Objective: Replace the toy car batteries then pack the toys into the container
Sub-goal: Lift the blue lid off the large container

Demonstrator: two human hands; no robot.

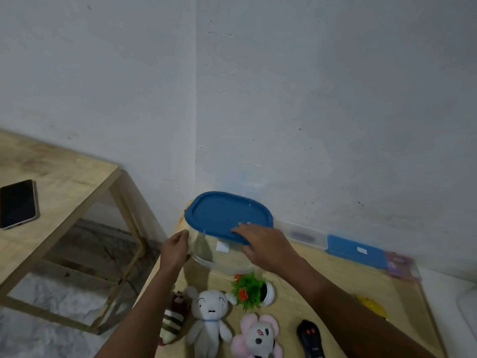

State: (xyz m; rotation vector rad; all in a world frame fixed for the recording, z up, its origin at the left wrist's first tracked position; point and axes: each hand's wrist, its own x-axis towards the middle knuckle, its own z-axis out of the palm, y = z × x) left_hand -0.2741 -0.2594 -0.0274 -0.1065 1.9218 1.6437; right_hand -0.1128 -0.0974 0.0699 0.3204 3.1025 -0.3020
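Holding the clear container [222,257] at the far-left corner of the worktop [335,275], close to the wall: left hand [175,248] cupped round its left side, right hand [265,244] pinching the near edge of the blue lid [224,213], fingers on top, thumb under the rim. Lid is on top of the container. Nearer on the worktop, unpacked: white plush [210,321], pink flower plush [258,337], striped plush [174,321] beside the left forearm, small fake plant [251,290], black remote [309,339]; phone [18,202] lies on the side table [72,177] to the left.
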